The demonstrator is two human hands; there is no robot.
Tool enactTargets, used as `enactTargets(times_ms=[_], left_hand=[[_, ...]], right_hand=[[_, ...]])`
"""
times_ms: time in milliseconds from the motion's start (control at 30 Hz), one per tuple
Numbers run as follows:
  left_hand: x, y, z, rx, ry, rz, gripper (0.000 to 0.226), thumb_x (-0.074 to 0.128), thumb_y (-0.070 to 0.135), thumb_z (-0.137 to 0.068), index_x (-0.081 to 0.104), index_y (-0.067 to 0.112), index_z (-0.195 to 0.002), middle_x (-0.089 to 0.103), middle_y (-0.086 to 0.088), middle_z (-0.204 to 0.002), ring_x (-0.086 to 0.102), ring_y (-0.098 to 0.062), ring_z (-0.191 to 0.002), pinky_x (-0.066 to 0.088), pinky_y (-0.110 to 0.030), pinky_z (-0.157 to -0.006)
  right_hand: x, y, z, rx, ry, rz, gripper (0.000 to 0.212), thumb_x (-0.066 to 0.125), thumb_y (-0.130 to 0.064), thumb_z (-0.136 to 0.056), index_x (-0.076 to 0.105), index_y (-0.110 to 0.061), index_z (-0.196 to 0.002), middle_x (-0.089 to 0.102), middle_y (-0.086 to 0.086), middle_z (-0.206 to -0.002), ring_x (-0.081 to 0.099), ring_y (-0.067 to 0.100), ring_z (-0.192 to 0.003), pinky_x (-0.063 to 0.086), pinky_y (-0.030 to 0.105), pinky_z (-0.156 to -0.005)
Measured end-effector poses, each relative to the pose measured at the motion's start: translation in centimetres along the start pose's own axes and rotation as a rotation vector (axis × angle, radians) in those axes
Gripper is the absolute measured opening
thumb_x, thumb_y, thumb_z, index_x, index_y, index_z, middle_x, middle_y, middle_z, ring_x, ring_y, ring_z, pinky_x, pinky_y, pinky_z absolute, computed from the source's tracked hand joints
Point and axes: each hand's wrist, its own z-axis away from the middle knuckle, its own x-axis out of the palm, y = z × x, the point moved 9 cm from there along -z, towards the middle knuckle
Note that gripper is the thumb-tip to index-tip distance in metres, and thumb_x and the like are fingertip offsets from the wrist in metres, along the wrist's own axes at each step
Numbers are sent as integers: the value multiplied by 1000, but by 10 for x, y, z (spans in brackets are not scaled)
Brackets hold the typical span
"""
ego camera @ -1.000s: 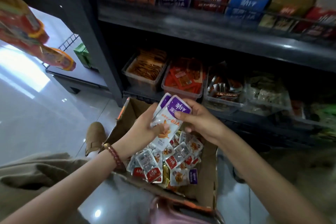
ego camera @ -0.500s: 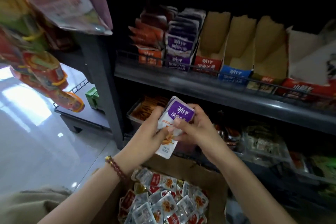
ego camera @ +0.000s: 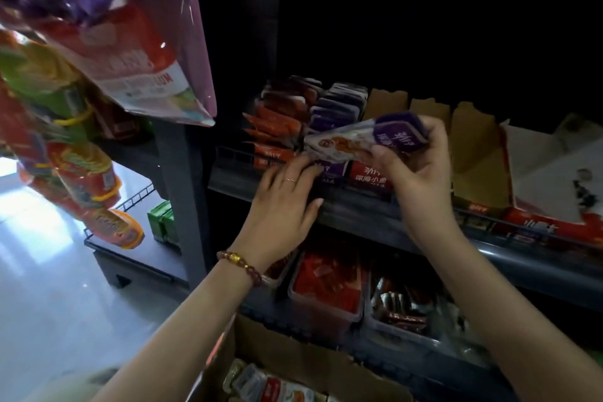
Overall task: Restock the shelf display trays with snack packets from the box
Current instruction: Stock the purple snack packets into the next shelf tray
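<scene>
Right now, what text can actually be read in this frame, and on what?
"深海小鱼": red display tray front, white characters, fairly legible.
Purple packets in the right hand: white characters, blurred.
Hanging bag: upside-down lettering, unreadable.
Orange tray label: blurred.

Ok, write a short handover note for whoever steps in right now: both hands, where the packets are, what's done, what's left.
Right hand: gripping a stack of purple packets, held above the shelf rail.
Left hand: no packets in it, fingers at the front of the purple display tray.
Box below, holding more packets.
Done: stack lifted up to the shelf.
Left: slot the stack into the purple tray, then fill the brown trays beside it, which look nearly empty.
</scene>
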Motion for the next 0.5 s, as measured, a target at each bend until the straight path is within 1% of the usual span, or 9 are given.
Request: enactTargets(times_ms=[67,133,167,233,333,400,467,500], left_hand=[[8,5,-5,21,8,-2,48,41,33,-93,46,8,-134,43,-11,-139,37,-23,-128,24,-37,-108],[14,6,-4,8,36,-4,50,42,32,-93,43,7,-135,42,-12,-140,36,-24,-129,26,-39,-109],[18,5,-4,-7,43,-5,50,43,32,-92,43,6,-135,42,-12,-140,36,-23,-128,29,-39,-108],[26,1,-3,-47,43,5,52,44,33,-92,42,6,-136,42,-13,-140,37,-22,-125,32,-38,-106],[35,-4,-4,-76,42,6,53,44,33,-91,43,5,-136,44,-13,-139,38,-22,-124,32,-36,-103],[36,-5,-6,-73,53,-11,53,44,33,-91,43,4,-135,46,-13,-138,40,-23,-123,33,-36,-101],[36,-5,-10,-56,62,-37,51,44,32,-90,45,5,-134,48,-12,-136,42,-23,-122,33,-35,-98],[37,-5,-11,-48,67,-41,50,44,32,-90,46,5,-132,49,-12,-136,43,-24,-121,33,-34,-98]], right_hand=[[0,11,-4,27,40,-40,33,62,1,-87,42,-9,-111,57,16,-108,59,32,-106,48,53,-95],[1,20,-5,49,58,-75,34,62,1,-87,42,-8,-112,55,23,-111,58,36,-108,47,52,-97],[2,23,-6,56,64,-87,33,62,0,-87,42,-8,-111,55,23,-110,59,34,-107,48,48,-97],[5,29,-5,66,68,-111,30,62,1,-86,43,-9,-108,56,16,-104,61,24,-101,50,41,-96],[9,35,-4,58,60,-90,30,62,5,-84,43,-11,-102,53,13,-98,58,15,-91,50,40,-93],[9,38,-5,63,69,-86,33,63,8,-82,43,-13,-97,55,8,-94,59,9,-88,51,30,-88],[9,39,-6,64,74,-94,35,62,11,-81,43,-15,-94,60,-4,-91,61,4,-87,49,19,-82],[9,39,-7,64,72,-89,36,62,12,-80,43,-16,-93,62,-9,-91,62,3,-87,48,17,-82]])
